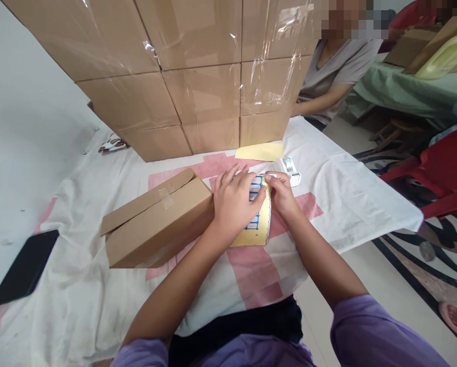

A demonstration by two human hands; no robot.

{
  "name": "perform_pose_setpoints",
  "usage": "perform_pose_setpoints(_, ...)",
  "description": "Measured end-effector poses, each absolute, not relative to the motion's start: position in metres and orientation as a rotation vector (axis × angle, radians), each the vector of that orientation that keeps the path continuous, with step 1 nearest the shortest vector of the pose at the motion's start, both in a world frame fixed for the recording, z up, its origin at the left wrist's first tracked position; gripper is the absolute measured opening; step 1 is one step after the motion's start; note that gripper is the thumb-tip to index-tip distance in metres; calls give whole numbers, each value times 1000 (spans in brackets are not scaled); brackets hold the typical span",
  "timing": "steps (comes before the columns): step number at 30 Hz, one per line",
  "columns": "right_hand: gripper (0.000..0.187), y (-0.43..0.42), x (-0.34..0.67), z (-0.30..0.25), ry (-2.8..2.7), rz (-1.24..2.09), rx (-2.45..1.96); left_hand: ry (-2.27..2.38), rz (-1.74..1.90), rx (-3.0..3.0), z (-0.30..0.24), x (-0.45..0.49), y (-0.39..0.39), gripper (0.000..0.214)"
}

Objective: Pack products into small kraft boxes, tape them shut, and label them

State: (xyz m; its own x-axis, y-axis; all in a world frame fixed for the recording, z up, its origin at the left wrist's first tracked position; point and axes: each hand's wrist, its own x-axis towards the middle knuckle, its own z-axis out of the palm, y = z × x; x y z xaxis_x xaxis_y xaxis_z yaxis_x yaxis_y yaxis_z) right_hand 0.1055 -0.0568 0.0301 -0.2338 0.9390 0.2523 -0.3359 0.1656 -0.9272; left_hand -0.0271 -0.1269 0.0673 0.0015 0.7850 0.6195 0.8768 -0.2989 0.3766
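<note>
A yellow sheet (247,237) with blue lines and a wavy blue edge lies on the table in front of me. My left hand (233,200) rests flat across it, fingers spread, covering much of its print. At the sheet's upper right corner, my right hand (282,194) pinches the edge between thumb and fingers. Just beyond that hand sits a small white object with a clear roll-like part (289,171), which looks like a tape dispenser. To the left of my left hand stands a taped cardboard box (163,219), close to my fingers.
Stacked cardboard boxes (201,102) under clear wrap rise at the back. A plain yellow sheet (259,152) lies at their foot. On the left is a black tablet-like device (25,267). Another person (333,76) sits beyond the table; a red chair (442,168) stands at right.
</note>
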Motion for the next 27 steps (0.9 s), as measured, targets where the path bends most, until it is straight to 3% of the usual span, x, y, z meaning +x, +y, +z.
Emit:
perform_pose_setpoints(8,30,-63,109,38,-1515,1164,-632,-1806,-1131,-2047,83,-28,-135,33)
perform_pose_setpoints(12,27,-63,110,41,-1620,1031,-583,-1904,-1122,-1970,94,-31,-142,17)
perform_pose_setpoints(17,23,-67,109,40,-1606,1074,-480,-2139,-1033,-2034,99,-29,-147,27)
perform_pose_setpoints(27,55,-72,110,42,-1547,1204,-517,-2191,-1167,-2194,99,-26,-147,19)
